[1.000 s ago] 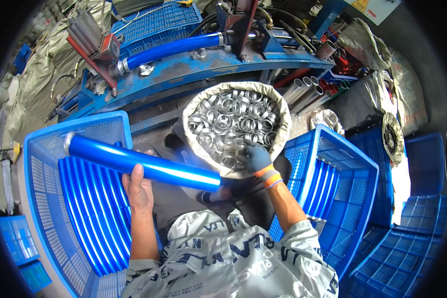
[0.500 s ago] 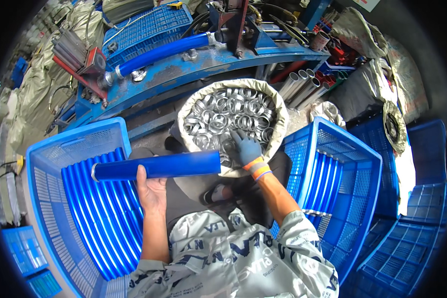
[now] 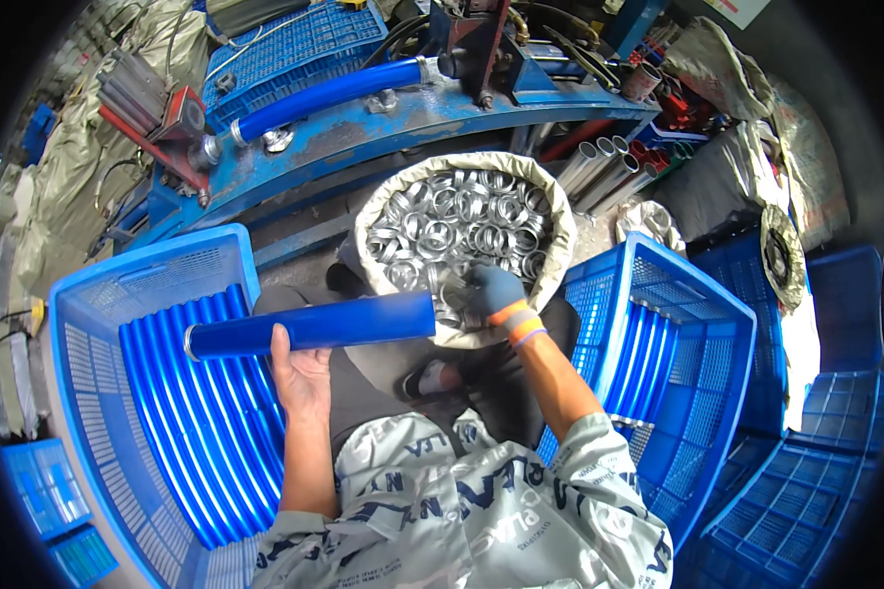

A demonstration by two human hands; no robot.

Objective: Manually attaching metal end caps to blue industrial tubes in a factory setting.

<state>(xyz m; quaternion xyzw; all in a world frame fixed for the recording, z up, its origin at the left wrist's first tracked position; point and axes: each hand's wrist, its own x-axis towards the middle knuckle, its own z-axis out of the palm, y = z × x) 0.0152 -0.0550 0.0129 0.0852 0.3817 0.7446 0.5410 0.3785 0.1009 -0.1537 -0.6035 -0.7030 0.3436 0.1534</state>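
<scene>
Blue tube [image 3: 314, 327] — left hand [image 3: 303, 381] gripping it mid-length, likely for balance; ringed end over the left crate [image 3: 162, 270], inside its right edge, bare end by the sack's [image 3: 563, 221] near rim. Gloved right hand [image 3: 496, 292] — among metal rings [image 3: 444, 203], grasp unclear.

Tubes [image 3: 196, 422] in L crate [image 3: 152, 257], R crate [image 3: 695, 275]; rings [image 3: 444, 204] in sack [image 3: 561, 221] btwn.

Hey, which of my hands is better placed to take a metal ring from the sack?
Probably your right hand: it's gloved and over the near side of the sack, by the metal rings. Blur hides whether it already holds one. Your left hand is holding the blue tube.
</scene>
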